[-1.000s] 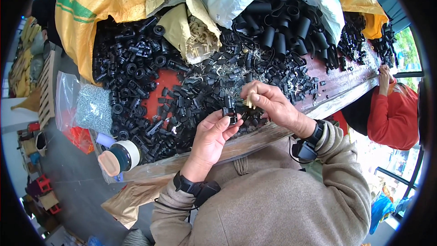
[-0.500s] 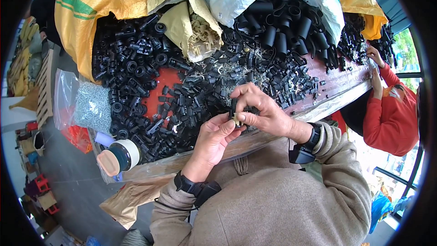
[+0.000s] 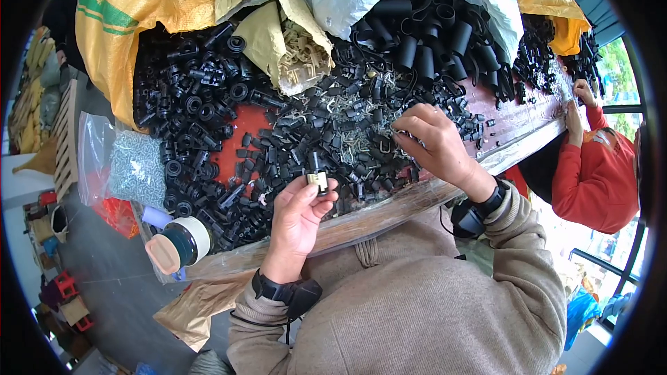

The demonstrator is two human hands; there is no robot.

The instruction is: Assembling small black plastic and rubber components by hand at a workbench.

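My left hand (image 3: 297,219), in front of the table's near edge, is closed on a small black plastic part with a cream-coloured insert (image 3: 318,182). Its black stem points away from me, and the fingers hide its lower end. To the right, my right hand (image 3: 441,146) hovers over the near side of the heap, fingers bent and thumb apart from them. I see nothing in its grasp. Under and beyond it lie small black plastic pieces (image 3: 295,140) and bent metal hooks (image 3: 356,147).
Larger black fittings (image 3: 198,107) lie at the left, black tubes (image 3: 425,59) at the back. A sack of cream pieces (image 3: 302,62) opens between them. A bag of screws (image 3: 137,167) and a thread spool (image 3: 191,236) stand left. A person in red (image 3: 597,180) works at the far right.
My hands have parted. The left has drawn back to the left with the black part, while the right has let go of it and moved right over the heap.
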